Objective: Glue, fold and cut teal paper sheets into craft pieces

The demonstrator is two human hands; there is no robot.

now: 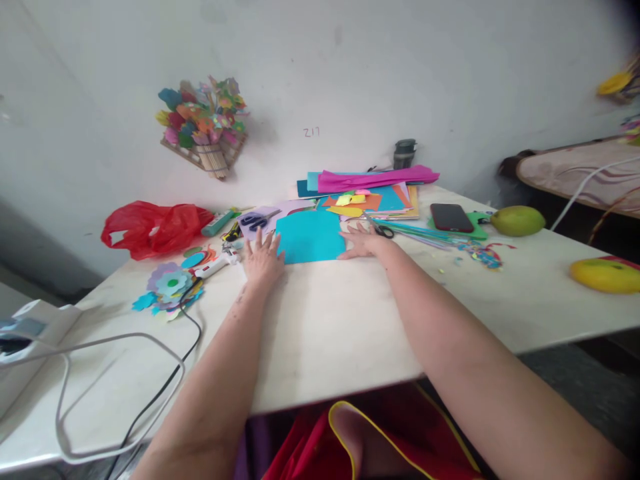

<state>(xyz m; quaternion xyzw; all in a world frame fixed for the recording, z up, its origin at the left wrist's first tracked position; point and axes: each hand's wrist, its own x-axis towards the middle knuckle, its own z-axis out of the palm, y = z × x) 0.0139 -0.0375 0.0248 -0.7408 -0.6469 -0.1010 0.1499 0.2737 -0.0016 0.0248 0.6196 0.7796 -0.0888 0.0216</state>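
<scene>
A blue paper sheet lies flat on the table, its top edge uneven. My left hand rests at its left edge with fingers spread. At the right edge my right hand lies with its fingers apart, touching the sheet. Black-handled scissors sit just beyond my right hand. Dark-blue-handled scissors lie on pale purple paper past my left hand. A white glue gun is to the left of my left hand.
Paper flowers and a red plastic bag lie on the left, near looping cables. Coloured papers are stacked at the back. A phone, thin paper strips, a green mango and a yellow mango occupy the right.
</scene>
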